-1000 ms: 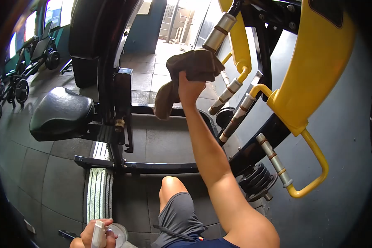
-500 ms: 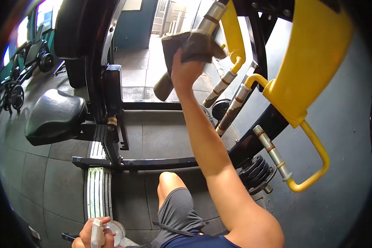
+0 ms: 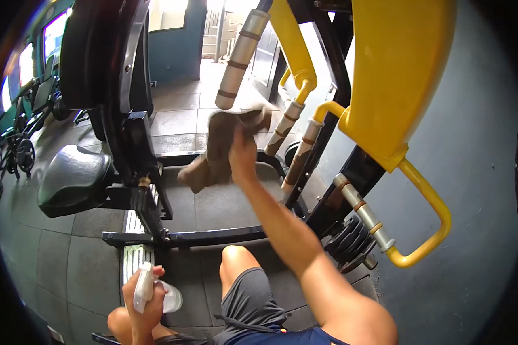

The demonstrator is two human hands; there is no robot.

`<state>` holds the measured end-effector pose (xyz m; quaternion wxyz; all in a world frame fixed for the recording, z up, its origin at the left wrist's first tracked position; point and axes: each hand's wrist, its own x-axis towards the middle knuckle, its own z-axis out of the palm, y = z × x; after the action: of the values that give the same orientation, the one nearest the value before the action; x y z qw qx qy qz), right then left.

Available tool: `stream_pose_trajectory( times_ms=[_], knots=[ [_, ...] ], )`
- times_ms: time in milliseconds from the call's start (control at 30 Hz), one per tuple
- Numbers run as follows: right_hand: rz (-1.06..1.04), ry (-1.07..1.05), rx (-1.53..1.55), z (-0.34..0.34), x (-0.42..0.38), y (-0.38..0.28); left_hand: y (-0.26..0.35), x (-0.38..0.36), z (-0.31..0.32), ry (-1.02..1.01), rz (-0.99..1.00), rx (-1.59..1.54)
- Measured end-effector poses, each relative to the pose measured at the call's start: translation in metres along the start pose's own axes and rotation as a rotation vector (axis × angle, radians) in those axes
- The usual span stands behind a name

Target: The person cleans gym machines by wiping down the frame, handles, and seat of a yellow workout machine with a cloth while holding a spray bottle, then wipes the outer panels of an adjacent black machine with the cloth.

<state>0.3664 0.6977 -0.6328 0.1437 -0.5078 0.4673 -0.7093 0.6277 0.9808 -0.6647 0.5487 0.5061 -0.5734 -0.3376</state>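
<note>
- While the knees and grey shorts point(image 3: 250, 296) lie nearest, well below the hanging handle point(image 3: 243, 52), the left hand point(image 3: 147, 302) is beside them, down and to the left of that handle. Its grip is wrapped round the neck of a white spray bottle point(image 3: 171, 297), the fingers by the trigger; whether the trigger is squeezed, I cannot tell.
- Farther out, the right hand point(image 3: 243, 156) is just below the hanging handle, arm extended. Its grip is closed on a bunched brown cloth point(image 3: 217, 141), thumb side up, with a loose end drooping to the left.
- The brown cloth sits just under the lower end of the hanging handle. Motion blurs it, so I cannot tell whether they touch.
- The step in hand looks like a wiping stroke around the hanging handle, with the spray bottle held aside. Another pass there would call for lifting the brown cloth to that lower end and folding it round the tube, the right grip firm.
- Right of the hanging handle is a big yellow lever point(image 3: 400, 75), with a taped lower handle point(image 3: 364, 211) beneath it; weight plates point(image 3: 350, 244) are lower still.
- Left of the hanging handle, and lower, is a black padded seat point(image 3: 77, 175).
- Beyond the hanging handle, floor tiles point(image 3: 175, 103) lead towards a bright opening.
</note>
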Motion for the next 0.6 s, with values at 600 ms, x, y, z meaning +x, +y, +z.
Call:
stream_pose_trajectory(
  times_ms=[600],
  knots=[
    [-0.183, 0.368, -0.410, -0.133, 0.068, -0.025, -0.122, 0.061, 0.148, -0.271, -0.027, -0.158]
  ],
)
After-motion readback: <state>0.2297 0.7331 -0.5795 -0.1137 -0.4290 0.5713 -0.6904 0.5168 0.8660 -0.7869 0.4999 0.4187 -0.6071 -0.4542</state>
